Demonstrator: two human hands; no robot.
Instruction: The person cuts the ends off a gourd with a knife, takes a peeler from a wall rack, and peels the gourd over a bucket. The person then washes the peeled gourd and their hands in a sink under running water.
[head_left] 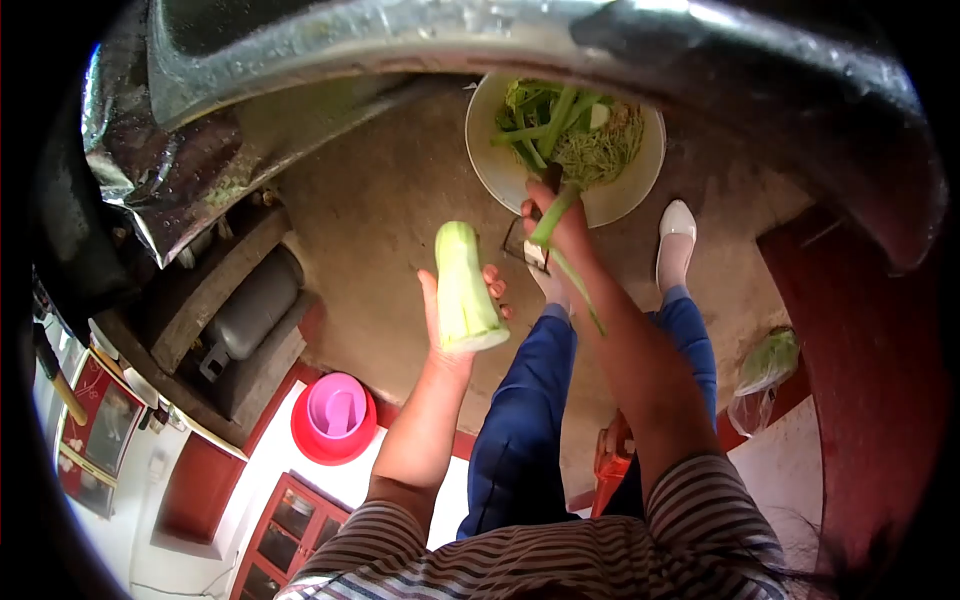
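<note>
A thick, pale green peeled vegetable [462, 290] rests in my left hand [436, 325], its cut end toward me and my fingers wrapped round it. My right hand [558, 215] is closed at the near rim of a white basin [652, 165]. Long green strips or stalks [557, 214] lie across that hand, and one thin piece hangs down along my forearm. A dark object, partly hidden, shows at the fingers; I cannot make out what the hand grips. Inside the basin lie green stalks [560, 115] and a heap of fine pale green shreds [600, 155].
A pink and red basin [334, 440] stands at the lower left, below a grey gas cylinder [258, 303]. A plastic bag of greens [768, 370] lies at the right beside a dark red surface [860, 350]. A metal edge arches across the top. An orange stool [610, 465] is beneath me.
</note>
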